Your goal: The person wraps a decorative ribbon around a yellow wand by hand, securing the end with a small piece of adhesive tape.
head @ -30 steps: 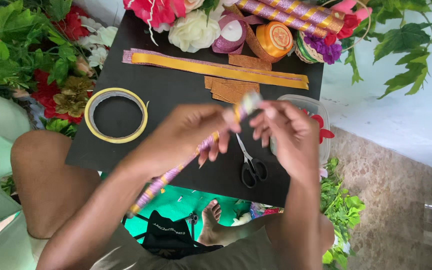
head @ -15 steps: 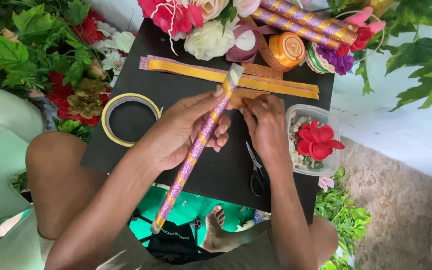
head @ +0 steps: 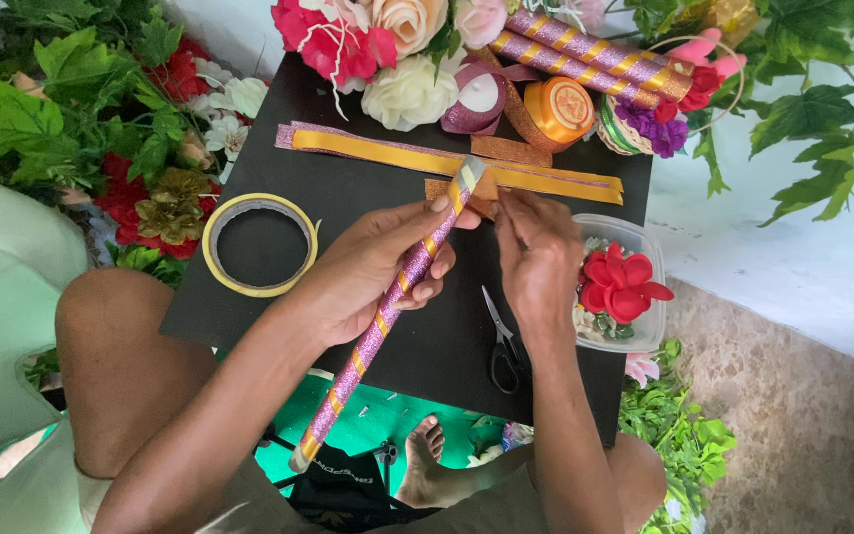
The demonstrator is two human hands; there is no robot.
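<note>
**Over the black board, a glitter stick held in two hands**

At the middle of the black board [head: 348,213] that serves as a counter on the person's lap, a long stick [head: 387,307] wrapped in purple glitter with a gold spiral stripe slants from 7 o'clock up to 1 o'clock. The left hand [head: 368,272] wraps its fingers closed around the upper part of the stick, thumb near the top end. The right hand [head: 536,262] sits just beside it at 3 o'clock, its fingers pinched narrow at the stick's tip; whether they grip something small I cannot tell.

Under the right wrist, at 5 o'clock, black-handled scissors [head: 501,346] lie on the board. At 9 o'clock rests a roll of yellow tape [head: 217,269]. At 12 o'clock lie flat gold and purple ribbon strips [head: 387,156]. At 3 o'clock a clear plastic tub [head: 644,331] holds a red flower [head: 620,285]. Further out at 12 o'clock are artificial flowers, ribbon spools [head: 557,109] and more wrapped sticks [head: 585,54].
</note>
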